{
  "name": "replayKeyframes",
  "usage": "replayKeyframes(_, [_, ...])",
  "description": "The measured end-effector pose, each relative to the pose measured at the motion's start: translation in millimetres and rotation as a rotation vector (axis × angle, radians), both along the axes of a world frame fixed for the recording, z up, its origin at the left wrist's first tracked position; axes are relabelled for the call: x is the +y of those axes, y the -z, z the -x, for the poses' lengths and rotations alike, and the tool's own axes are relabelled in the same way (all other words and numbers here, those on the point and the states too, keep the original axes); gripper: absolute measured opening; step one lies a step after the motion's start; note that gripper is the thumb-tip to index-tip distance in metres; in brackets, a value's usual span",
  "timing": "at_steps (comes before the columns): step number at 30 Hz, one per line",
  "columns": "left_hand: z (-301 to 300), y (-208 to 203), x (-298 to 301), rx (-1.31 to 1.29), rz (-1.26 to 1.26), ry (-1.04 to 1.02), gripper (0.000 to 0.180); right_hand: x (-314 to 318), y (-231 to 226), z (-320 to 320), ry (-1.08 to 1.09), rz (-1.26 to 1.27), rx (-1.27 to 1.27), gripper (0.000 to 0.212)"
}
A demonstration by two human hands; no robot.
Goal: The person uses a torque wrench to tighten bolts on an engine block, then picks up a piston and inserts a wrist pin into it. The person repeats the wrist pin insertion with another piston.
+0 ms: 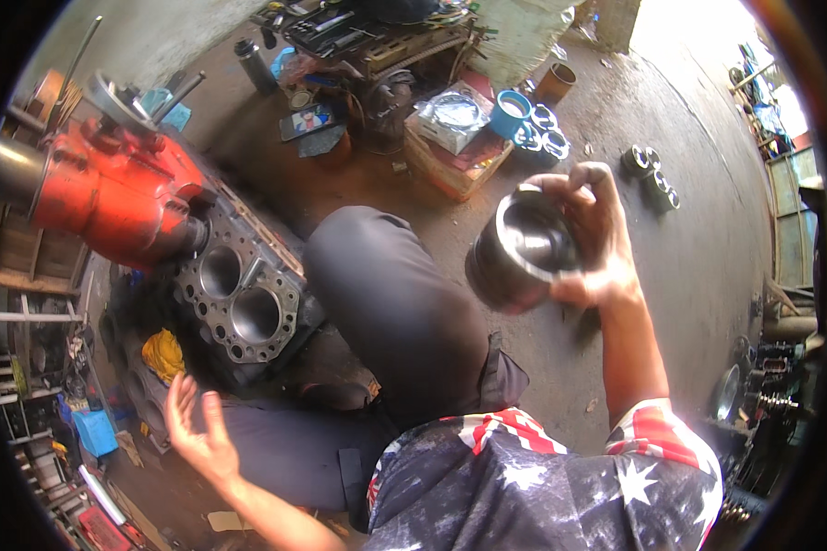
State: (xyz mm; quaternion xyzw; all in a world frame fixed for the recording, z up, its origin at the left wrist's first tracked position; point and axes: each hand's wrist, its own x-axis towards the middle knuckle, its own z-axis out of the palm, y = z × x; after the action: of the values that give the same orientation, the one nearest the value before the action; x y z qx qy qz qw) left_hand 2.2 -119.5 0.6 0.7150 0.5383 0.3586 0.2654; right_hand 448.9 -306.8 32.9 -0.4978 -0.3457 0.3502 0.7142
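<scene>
The right hand [595, 241] grips a cylindrical metal piston [522, 248] at its rim, fingers curled around the polished, hollow shell, raised at right above the concrete floor [698, 248]. The left hand [198, 432] is empty, fingers spread wide, near left. Beyond it lies a grey engine block [239, 285] with two smooth round bores; its far end is hidden behind a red casting [119, 193]. Motion blur softens the piston's lower edge.

One piston [521, 250] is held up. The engine block [239, 294] shows two open cylinder bores. One blue cup [510, 114] and one dark flask [254, 64] stand on the floor [698, 248].
</scene>
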Motion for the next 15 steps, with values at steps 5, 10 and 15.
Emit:
replayKeyframes(5, [-118.6, -32.6, -39.0, -0.357, 0.185, 0.558, 0.12, 14.9, -42.9, 49.7, -0.266, -0.013, -0.084, 0.095])
replayKeyframes(10, [-145.2, -56.6, -54.2, -0.244, 0.11, 0.806, 0.12, 50.5, -46.7, 101.1, -0.321, 0.051, -0.085, 0.094])
replayKeyframes(15, [-116.3, -28.0, -41.0, -0.388, 0.199, 0.635, 0.103, 91.2, -37.1, 132.0, -0.455, 0.152, -0.198, 0.095])
